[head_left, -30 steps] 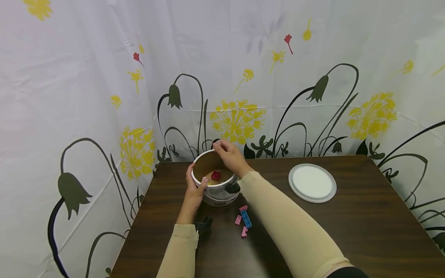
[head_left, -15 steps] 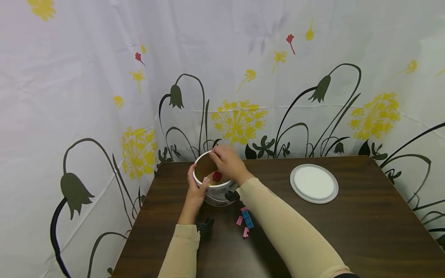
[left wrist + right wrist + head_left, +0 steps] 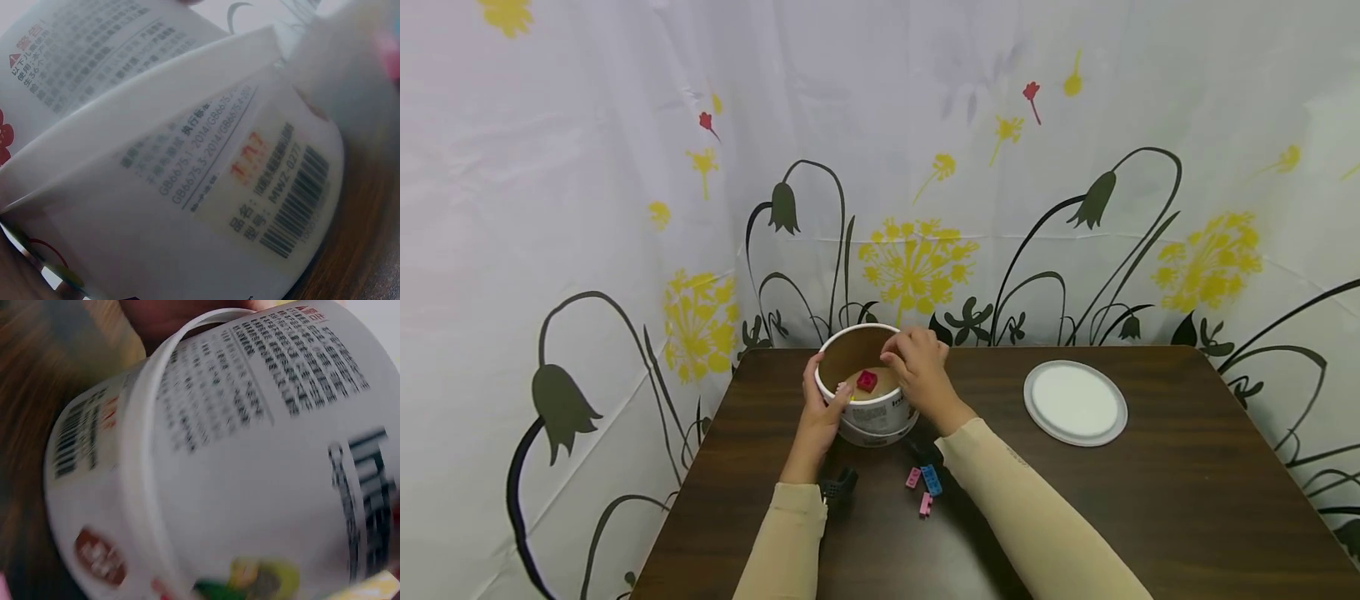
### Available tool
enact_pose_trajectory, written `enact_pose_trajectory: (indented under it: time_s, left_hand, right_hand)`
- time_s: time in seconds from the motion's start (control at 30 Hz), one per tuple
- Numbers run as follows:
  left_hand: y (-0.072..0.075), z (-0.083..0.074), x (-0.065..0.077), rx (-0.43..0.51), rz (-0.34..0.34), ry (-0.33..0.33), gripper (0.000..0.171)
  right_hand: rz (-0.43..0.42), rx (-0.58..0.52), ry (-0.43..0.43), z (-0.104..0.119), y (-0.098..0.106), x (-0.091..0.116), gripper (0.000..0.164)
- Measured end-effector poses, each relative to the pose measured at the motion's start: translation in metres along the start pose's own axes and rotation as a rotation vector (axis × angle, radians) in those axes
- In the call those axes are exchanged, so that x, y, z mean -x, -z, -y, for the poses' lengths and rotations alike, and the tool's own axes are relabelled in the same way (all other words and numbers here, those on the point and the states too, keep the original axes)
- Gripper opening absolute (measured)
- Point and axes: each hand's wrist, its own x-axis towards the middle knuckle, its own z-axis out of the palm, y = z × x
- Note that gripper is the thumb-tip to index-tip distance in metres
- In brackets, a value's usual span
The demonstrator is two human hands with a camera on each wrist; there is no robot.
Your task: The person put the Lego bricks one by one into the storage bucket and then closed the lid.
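A white round bucket (image 3: pixel 871 417) stands on the table in the head view, a red toy brick (image 3: pixel 867 381) lying inside it. My left hand (image 3: pixel 820 412) grips the bucket's left side, thumb over the front rim. By that thumb a bit of yellow shows. At the right rim is my right hand (image 3: pixel 921 371), fingers bent; whether they pinch anything is hidden. On the table in front lie a blue toy brick (image 3: pixel 931 480) and two pink toy bricks (image 3: pixel 913 477). Both wrist views are filled by the bucket's printed wall (image 3: pixel 206 162), blurred.
A white round lid (image 3: pixel 1075 402) lies on the brown table (image 3: pixel 1180 500) to the right. Behind the table hangs a white curtain (image 3: pixel 880 108) with a flower print. A black wrist camera (image 3: pixel 838 485) sits on my left wrist.
My right hand has moved from the bucket's back rim to its right rim. The left hand has kept its grip. A pink brick at the back has become hidden near the right wrist.
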Motion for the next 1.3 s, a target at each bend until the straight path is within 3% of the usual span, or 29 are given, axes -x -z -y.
enact_pose_trajectory:
  time_s: [0.13, 0.17, 0.37, 0.5, 0.6, 0.7, 0.77, 0.9, 1.1, 1.3]
  left_hand:
    - [0.001, 0.002, 0.004, 0.001, -0.010, 0.010, 0.079]
    - [0.001, 0.002, 0.004, 0.002, -0.011, 0.013, 0.079]
    - [-0.001, 0.001, 0.005, -0.007, -0.002, 0.025, 0.080]
    - [-0.002, 0.000, 0.003, -0.011, 0.002, 0.029, 0.081]
    - [-0.003, -0.001, 0.001, -0.002, -0.009, 0.023, 0.081]
    - [-0.002, 0.000, -0.002, 0.010, -0.016, 0.014, 0.080]
    - [-0.003, 0.002, -0.003, 0.014, -0.017, 0.008, 0.079]
    - [-0.004, 0.005, -0.004, 0.020, 0.001, 0.004, 0.080]
    - [-0.002, 0.009, -0.003, 0.018, -0.005, -0.012, 0.080]
    - [-0.002, 0.005, -0.005, 0.010, 0.013, -0.002, 0.079]
  right_hand:
    - [0.020, -0.070, -0.045, -0.013, 0.005, 0.026, 0.073]
    - [0.028, -0.108, -0.062, -0.016, 0.007, 0.033, 0.073]
    - [0.079, -0.336, -0.200, -0.031, 0.029, 0.071, 0.041]
    - [0.137, -0.406, -0.333, -0.040, 0.040, 0.096, 0.038]
    - [0.177, -0.521, -0.479, -0.047, 0.040, 0.116, 0.037]
    - [0.159, -0.674, -0.604, -0.056, 0.037, 0.130, 0.036]
    - [0.136, -0.738, -0.643, -0.061, 0.034, 0.134, 0.034]
    - [0.171, -0.667, -0.588, -0.066, 0.030, 0.138, 0.027]
    - [0.333, -0.451, -0.368, -0.065, 0.024, 0.141, 0.024]
    - [0.416, -0.442, -0.249, -0.064, 0.032, 0.136, 0.036]
